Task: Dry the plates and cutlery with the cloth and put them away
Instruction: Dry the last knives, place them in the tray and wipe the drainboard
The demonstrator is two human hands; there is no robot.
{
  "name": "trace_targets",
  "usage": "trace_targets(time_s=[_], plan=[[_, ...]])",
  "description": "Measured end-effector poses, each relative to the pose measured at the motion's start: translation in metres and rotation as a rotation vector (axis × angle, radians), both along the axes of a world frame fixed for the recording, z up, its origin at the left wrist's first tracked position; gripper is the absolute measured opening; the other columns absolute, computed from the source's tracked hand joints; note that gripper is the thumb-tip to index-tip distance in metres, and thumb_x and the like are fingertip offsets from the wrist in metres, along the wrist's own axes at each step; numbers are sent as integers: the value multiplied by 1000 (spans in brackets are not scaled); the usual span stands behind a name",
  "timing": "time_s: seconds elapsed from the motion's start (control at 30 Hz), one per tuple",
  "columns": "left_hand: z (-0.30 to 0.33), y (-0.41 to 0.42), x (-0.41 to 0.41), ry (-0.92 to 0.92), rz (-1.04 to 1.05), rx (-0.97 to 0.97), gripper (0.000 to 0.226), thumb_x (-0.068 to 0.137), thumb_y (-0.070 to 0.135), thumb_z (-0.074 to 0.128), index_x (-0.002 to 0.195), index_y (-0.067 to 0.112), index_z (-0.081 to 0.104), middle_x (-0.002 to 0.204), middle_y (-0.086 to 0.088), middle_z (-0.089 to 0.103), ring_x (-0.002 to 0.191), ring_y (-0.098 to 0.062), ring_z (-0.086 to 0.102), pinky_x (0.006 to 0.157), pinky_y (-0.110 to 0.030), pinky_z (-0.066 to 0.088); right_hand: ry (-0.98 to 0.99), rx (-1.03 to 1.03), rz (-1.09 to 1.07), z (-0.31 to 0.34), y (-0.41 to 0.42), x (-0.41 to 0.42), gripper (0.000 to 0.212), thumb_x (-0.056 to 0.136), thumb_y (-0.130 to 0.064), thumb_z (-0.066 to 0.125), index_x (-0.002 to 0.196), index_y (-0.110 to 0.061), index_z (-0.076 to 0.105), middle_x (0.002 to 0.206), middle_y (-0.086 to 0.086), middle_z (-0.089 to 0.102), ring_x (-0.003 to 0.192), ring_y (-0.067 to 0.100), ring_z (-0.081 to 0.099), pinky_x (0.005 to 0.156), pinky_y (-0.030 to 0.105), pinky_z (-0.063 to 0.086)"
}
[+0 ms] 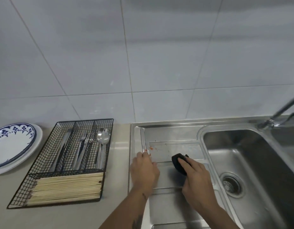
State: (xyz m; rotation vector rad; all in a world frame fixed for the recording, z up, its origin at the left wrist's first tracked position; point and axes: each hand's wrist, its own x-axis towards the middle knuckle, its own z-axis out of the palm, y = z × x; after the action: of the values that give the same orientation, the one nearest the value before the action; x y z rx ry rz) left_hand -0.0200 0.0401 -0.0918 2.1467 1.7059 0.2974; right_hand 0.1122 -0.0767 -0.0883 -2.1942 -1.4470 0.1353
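Now left hand [145, 169] grips knife [143, 140]; right hand [195, 176] holds cloth [179, 162].

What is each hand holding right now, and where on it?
The left hand grips a knife by its handle end; the right hand holds a dark cloth, fingers on top.

on my feed both forearms come up bare from the bottom edge, no sleeves, no watch, no rings or gloves that i can see; the left hand [145, 171] has dark tattoo marks near the wrist and further down the forearm; the right hand [196, 179] looks unmarked
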Motion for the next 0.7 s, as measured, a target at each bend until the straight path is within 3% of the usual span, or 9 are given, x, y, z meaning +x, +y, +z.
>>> trace_targets(time_s=[0.2, 0.43, 0.7], plan=[[5, -4, 9, 99, 73, -40, 38, 85, 13, 50, 122, 7, 56, 120, -7, 52, 106, -24, 54, 92, -30, 45, 49, 12, -11, -12, -10, 16, 72, 62, 12, 62, 128, -17, 63, 129, 5, 61, 112, 30, 56, 93, 47, 49], [14, 2, 17, 168, 161, -167, 48, 84, 19, 51, 129, 3, 51, 127, -12, 48, 115, -29, 54, 99, -35, 45, 85, 49, 27, -15, -10, 25, 71, 64, 13, 62, 128, -17, 62, 130, 4, 60, 110, 28, 54, 93, 45, 49], [16, -10, 25, 335, 66, -185, 48, 84, 23, 49, 130, 8, 50, 129, -8, 44, 120, -28, 48, 100, -40, 43, 105, 67, 42, -20, -19, 39, 68, 65, 13, 57, 127, -15, 64, 127, 6, 61, 110, 31, 56, 94, 47, 49]])
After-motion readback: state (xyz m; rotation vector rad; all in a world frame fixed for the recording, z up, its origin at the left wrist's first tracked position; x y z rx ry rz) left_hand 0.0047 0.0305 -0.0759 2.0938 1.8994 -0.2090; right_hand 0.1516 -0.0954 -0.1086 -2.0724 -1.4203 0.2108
